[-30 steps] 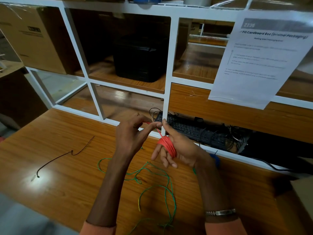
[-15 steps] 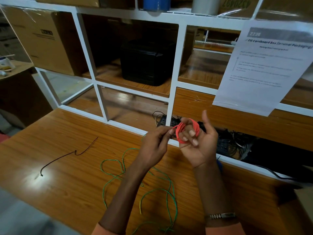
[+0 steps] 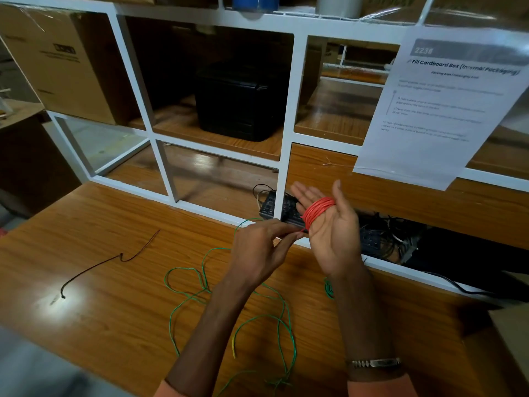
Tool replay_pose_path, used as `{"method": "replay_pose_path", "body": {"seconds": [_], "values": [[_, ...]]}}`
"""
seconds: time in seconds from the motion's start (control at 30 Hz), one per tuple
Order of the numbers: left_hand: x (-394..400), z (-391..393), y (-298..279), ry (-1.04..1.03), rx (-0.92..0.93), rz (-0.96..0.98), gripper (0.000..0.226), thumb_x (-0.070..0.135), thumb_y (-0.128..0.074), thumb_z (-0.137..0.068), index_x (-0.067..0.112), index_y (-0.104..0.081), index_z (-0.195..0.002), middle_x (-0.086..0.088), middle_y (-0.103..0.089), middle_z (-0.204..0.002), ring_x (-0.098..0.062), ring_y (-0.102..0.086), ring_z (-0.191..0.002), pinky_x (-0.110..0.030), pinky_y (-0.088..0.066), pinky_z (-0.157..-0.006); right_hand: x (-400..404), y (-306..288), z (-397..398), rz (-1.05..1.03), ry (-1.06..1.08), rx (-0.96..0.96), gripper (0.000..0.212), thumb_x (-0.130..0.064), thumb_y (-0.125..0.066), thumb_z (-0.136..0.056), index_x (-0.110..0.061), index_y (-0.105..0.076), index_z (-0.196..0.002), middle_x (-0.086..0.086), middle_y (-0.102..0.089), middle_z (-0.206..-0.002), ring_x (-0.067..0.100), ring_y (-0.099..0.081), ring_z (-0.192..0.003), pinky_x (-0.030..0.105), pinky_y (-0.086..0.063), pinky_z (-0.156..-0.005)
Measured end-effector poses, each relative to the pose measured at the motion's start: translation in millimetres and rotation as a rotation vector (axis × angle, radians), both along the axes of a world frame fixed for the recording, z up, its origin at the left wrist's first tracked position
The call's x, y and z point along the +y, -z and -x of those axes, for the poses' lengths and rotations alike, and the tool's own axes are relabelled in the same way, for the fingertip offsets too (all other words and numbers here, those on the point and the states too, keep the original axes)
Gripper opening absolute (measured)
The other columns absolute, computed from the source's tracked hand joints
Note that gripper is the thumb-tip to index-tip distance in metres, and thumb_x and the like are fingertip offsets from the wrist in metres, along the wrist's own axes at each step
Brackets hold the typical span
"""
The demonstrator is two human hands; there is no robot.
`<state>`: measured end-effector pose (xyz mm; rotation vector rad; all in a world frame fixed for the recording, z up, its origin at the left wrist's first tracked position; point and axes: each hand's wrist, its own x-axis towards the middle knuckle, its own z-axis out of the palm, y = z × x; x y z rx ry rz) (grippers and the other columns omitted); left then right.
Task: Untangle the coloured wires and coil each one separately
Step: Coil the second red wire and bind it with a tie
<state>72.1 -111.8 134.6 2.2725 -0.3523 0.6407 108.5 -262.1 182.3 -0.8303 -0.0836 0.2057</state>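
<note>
I observe the right hand (image 3: 329,224) raised above the wooden surface (image 3: 100,296), palm turned up toward the camera and fingers straight. A tight coil of red wire (image 3: 317,211) is wrapped around those fingers, crossing the palm side just below the thumb. I count several turns lying close together; the exact number I cannot tell.

The left hand (image 3: 257,247) sits just beside the right one, lower and to its left. Its thumb and fingertips are curled and pinch the free end of the red wire, which runs a short way from the pinch up to the coil.

On the surface beneath both forearms lies a loose green wire (image 3: 266,316) in open loops, one stretch of it yellowish. A small part of a green wire (image 3: 328,287) shows beside the right wrist; whether it is a separate piece I cannot tell. Well apart to the left rests a thin dark wire (image 3: 114,257), lying alone and bent in the middle.

Behind the hands stands a white metal-framed shelf unit (image 3: 286,138). A black keyboard (image 3: 274,206) with tangled dark cables sits in its lowest opening. A black box-shaped case (image 3: 240,101) occupies a middle compartment, a brown cardboard box (image 3: 57,64) the left one. A printed white paper sheet (image 3: 438,110) hangs at the right. A metal bracelet (image 3: 372,363) circles the right wrist.
</note>
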Motion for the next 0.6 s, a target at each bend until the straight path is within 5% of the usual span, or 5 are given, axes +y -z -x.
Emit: {"method": "replay_pose_path", "body": {"seconds": [0.1, 0.2, 0.3, 0.4, 0.6], "values": [[9.6, -1.3, -6.0, -0.019, -0.031, -0.046, 0.021, 0.053, -0.073, -0.092, 0.035, -0.082, -0.099, 0.017, -0.079, -0.097, -0.001, -0.069, -0.077, -0.035, -0.058, -0.065, 1.4, 0.4, 1.0, 0.257, -0.13, 0.039, 0.073, -0.056, -0.038, -0.105, 0.002, -0.039, -0.149, 0.016, -0.066, -0.136, 0.022, -0.063, -0.128, 0.041, -0.04, -0.115], [20.0, -2.6, -9.2, -0.014, -0.097, -0.139, 0.025, 0.054, -0.081, -0.08, 0.031, -0.081, -0.089, 0.014, -0.073, -0.103, -0.004, -0.063, -0.093, -0.033, -0.055, -0.071, 5.1, -2.3, 8.6, 0.446, -0.291, 0.081, 0.066, -0.055, -0.035, -0.107, 0.002, -0.062, -0.128, 0.018, -0.074, -0.115, 0.019, -0.074, -0.099, 0.03, -0.057, -0.082], [28.1, -3.0, -8.4, 0.017, -0.05, -0.078, 0.026, 0.048, -0.092, -0.066, 0.031, -0.079, -0.08, 0.011, -0.064, -0.12, -0.004, -0.049, -0.116, -0.032, -0.046, -0.087, 11.4, 2.4, 12.7, 0.455, -0.379, 0.099, 0.07, -0.053, -0.034, -0.108, 0.007, -0.069, -0.115, 0.016, -0.074, -0.093, 0.015, -0.071, -0.074, 0.02, -0.053, -0.058], [30.6, 0.4, -4.6, 0.099, 0.059, 0.087, 0.029, 0.044, -0.097, -0.063, 0.033, -0.075, -0.079, 0.015, -0.062, -0.126, -0.01, -0.052, -0.126, -0.036, -0.049, -0.096, 15.5, 10.8, 8.9, 0.449, -0.428, 0.126, 0.08, -0.064, -0.039, -0.103, 0.01, -0.063, -0.121, 0.015, -0.065, -0.082, 0.017, -0.06, -0.059, 0.023, -0.05, -0.054], [34.1, 8.1, -9.1, 0.285, 0.388, 0.397, 0.081, 0.021, -0.099, -0.068, 0.024, -0.056, -0.136, 0.008, -0.064, -0.135, -0.006, -0.059, -0.13, -0.02, -0.047, -0.105, 18.2, 11.2, 10.7, 0.602, -0.573, 0.119, 0.096, -0.081, -0.029, -0.094, 0.004, -0.072, -0.087, 0.015, -0.064, -0.072, 0.021, -0.056, -0.058, 0.03, -0.048, -0.057]]}}
